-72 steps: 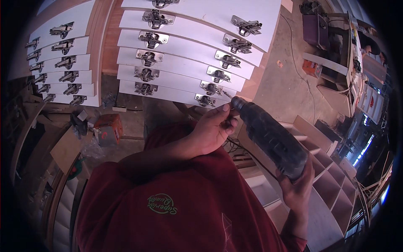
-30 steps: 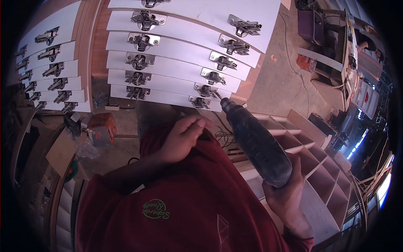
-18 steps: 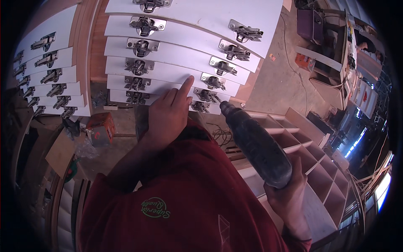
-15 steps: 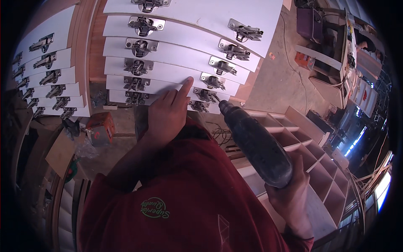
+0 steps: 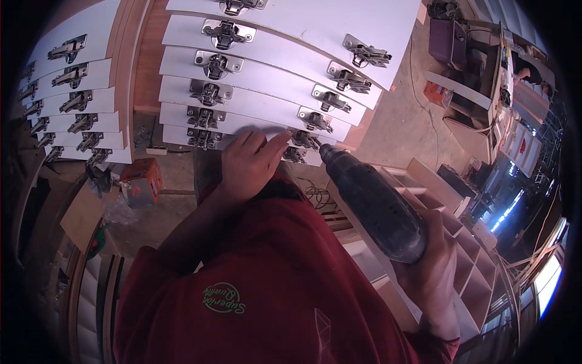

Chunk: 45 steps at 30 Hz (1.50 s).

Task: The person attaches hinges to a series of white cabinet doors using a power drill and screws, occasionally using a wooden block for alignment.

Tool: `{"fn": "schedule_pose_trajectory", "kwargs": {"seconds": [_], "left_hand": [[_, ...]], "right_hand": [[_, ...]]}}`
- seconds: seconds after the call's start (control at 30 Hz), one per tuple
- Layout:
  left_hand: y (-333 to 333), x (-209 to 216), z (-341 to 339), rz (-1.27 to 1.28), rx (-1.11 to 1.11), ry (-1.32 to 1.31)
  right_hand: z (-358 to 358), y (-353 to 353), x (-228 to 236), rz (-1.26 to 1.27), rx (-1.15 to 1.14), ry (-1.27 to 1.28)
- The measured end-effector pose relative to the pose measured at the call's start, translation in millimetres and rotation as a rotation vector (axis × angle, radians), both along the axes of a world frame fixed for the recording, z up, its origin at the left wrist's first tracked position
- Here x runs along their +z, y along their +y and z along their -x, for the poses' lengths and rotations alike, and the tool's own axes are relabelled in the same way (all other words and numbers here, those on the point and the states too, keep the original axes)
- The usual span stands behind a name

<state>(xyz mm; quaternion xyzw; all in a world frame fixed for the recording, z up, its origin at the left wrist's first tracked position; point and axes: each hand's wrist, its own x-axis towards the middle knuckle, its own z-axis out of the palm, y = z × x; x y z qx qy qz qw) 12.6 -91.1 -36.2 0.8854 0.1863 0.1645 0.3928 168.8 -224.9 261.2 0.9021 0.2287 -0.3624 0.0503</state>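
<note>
Power drill, dark and bulky, sat in our right hand in the head view, the fingers wrapped round its rear end. Its body lay aslant, mostly beyond the near right corner of the stack of white panels, with the chuck just by that corner. The front end pointed at a metal hinge, second from the near edge in the column along the stack's right side.

We had our left hand over the near edge of the stack, the fingers bent and close together, with one fingertip reaching right beside that same hinge. We could not tell whether it touched the metal or whether anything was pinched there.

Another column of hinges ran down the left side of the stack, whose panels lay stepped, one beyond another. Past its left edge we had a second stack, also bearing hinges in two columns. An orange box stood on the floor, and an open compartment unit lay below and beyond the drill.
</note>
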Motion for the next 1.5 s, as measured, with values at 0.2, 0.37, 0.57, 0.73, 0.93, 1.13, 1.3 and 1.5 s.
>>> {"fn": "schedule_pose_trajectory", "kwargs": {"seconds": [0.2, 0.37, 0.57, 0.73, 0.93, 1.13, 1.3, 1.5], "left_hand": [[-7.7, -1.4, -6.9, 0.045, 0.007, -0.008], [-7.4, -4.2, -13.6, -0.043, 0.058, -0.042], [-8.0, -8.4, -14.0, -0.084, 0.068, -0.049], [-14.9, -12.6, -6.7, -0.157, 0.016, 0.005], [-7.8, 2.9, -8.3, -0.124, -0.017, -0.025], [-0.8, 29.1, 28.1, 0.771, 0.278, 0.103], [13.7, 33.0, 39.1, 1.855, 0.340, -0.173], [7.9, 75.0, 14.3, 1.610, 0.227, -0.129]], "right_hand": [[-9.0, 5.8, -1.8, 0.010, 0.028, 0.014], [-12.2, 8.6, -4.6, -0.023, 0.115, 0.006], [-14.8, 16.6, -1.8, 0.077, 0.379, -0.050], [-20.6, 6.3, -2.6, -0.091, 0.370, -0.072], [-12.1, -31.9, 46.9, -0.144, 0.231, -0.097], [34.7, -126.9, 36.4, -0.565, -0.287, -0.077], [83.1, -133.2, -0.7, -1.115, -0.811, 0.206], [105.9, -142.6, -17.2, -1.233, -0.863, 0.280]]}}
